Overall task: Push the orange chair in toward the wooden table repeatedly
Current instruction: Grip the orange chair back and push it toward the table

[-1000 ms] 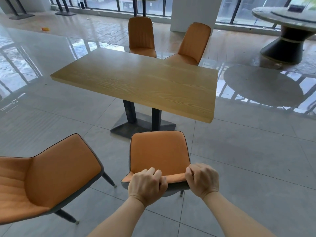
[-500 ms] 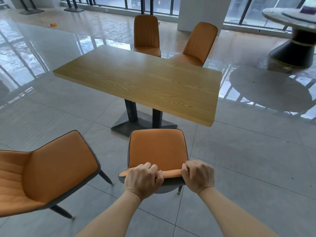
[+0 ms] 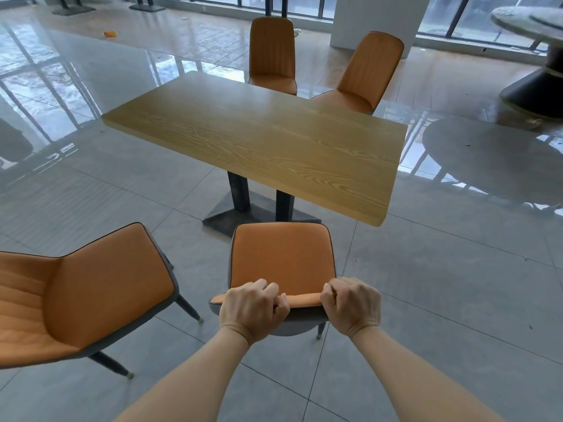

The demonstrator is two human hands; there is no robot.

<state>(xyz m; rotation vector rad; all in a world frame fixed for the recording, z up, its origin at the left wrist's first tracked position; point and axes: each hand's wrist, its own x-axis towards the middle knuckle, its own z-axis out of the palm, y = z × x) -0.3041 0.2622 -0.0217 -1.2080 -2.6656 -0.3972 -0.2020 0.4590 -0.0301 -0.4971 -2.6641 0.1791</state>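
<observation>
Backrest of orange chair [image 3: 281,257] sits clenched under left grip [image 3: 253,309] and right grip [image 3: 353,306].

Glossy grey tiled floor [image 3: 451,300], tall windows [image 3: 438,13]

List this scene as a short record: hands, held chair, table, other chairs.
left hand: grips the top edge of the backrest
right hand: grips the same edge
held chair: orange, faces the table, seat not under the tabletop
wooden table: rectangular, dark pedestal base
left chair: orange, angled, apart from the held chair
far chairs: two, across the table
</observation>
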